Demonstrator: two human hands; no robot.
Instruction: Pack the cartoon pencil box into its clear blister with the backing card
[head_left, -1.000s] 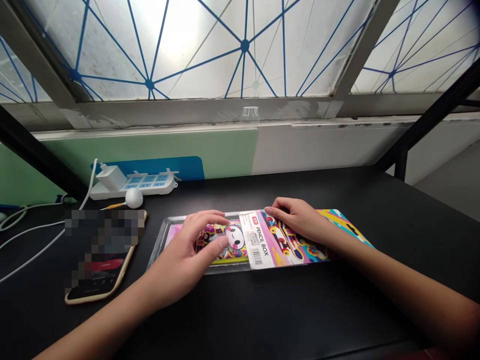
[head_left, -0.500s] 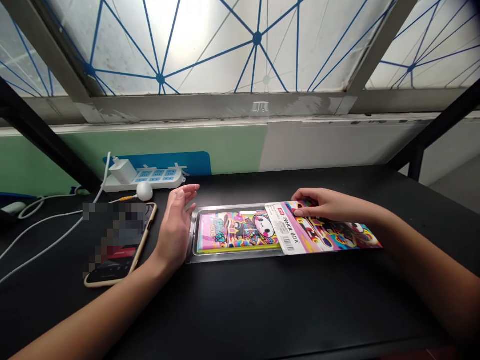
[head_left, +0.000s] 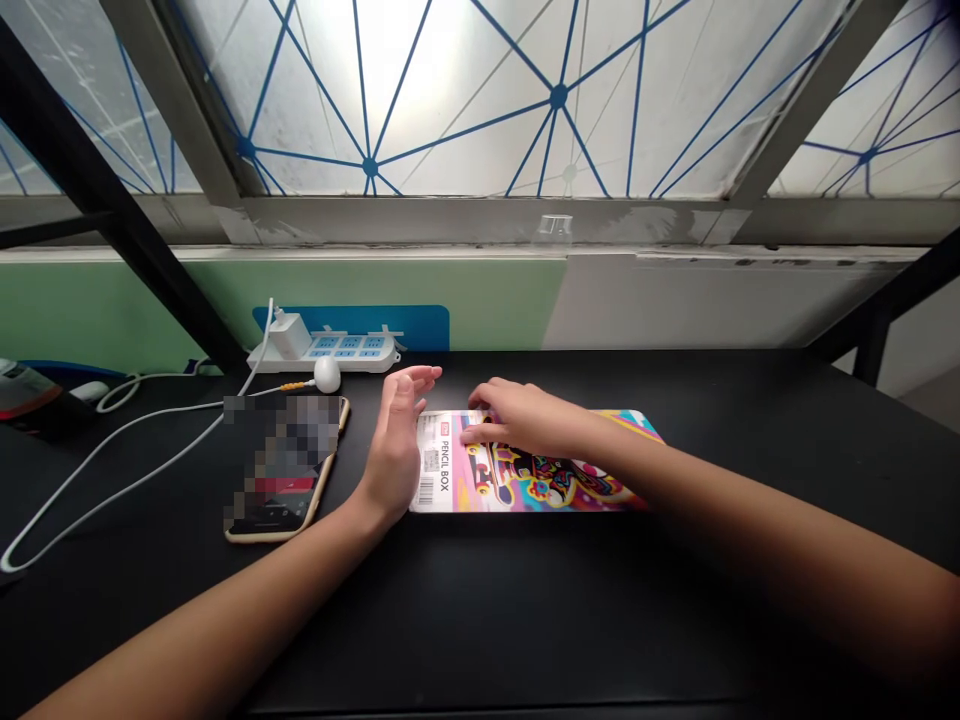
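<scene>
Printed card point(head_left: 540, 488): slid leftward since the earlier frame, so that the clear tray and colourful case seen there are out of sight; it lies flat at the centre of the frame, on the black table point(head_left: 525, 610).
White label point(head_left: 433, 470): at the card's left end; "PENCIL BOX" runs sideways down it in dark capitals, with a small red logo too tiny to read above and a barcode at its lower left.
Card artwork: pink, yellow and blue, with a skateboard at its left part.
Left hand point(head_left: 394, 450): stands on edge against the card's left end, fingers extended and loose, clutching nothing.
Right hand point(head_left: 529, 415): lies over the card's far edge, thumb flat on the pink print, other fingers bent; whether they pinch the card I cannot tell.
Phone point(head_left: 289, 495): left of the left hand, in a pale case, its screen largely pixelated, no writing legible.
Power strip point(head_left: 352, 352): upper left of centre, holding a white charger point(head_left: 289, 335); any marking is too small to read.
Window point(head_left: 465, 90): across the top, patterned with blue lines and dots.
</scene>
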